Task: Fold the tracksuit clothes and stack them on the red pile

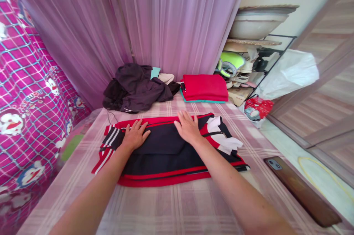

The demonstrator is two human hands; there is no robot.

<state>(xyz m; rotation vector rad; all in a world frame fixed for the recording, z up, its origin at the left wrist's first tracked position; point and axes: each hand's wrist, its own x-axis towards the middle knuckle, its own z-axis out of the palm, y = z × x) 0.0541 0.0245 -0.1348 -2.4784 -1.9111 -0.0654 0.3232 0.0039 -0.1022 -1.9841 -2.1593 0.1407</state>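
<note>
A black, red and white garment (pixel 163 161) lies on the plaid-covered table (pixel 166 209), its long side running left to right. Striped black-and-white and red-and-white cuffs show at its left end; the white and red part with a zip is at the right end. My left hand (pixel 135 135) rests flat on the garment's left part, beside the striped cuff, fingers spread. Flat on its upper right part lies my right hand (pixel 188 127), fingers apart, near the white part. Neither hand holds anything.
Behind the garment are a heap of dark clothes (pixel 141 87) and a folded red stack (pixel 205 87) with teal cloth beneath. A phone (pixel 301 190) lies at the table's right edge. A shelf with shoes (pixel 240 77) and a white bag (pixel 290 74) stand beyond, at right.
</note>
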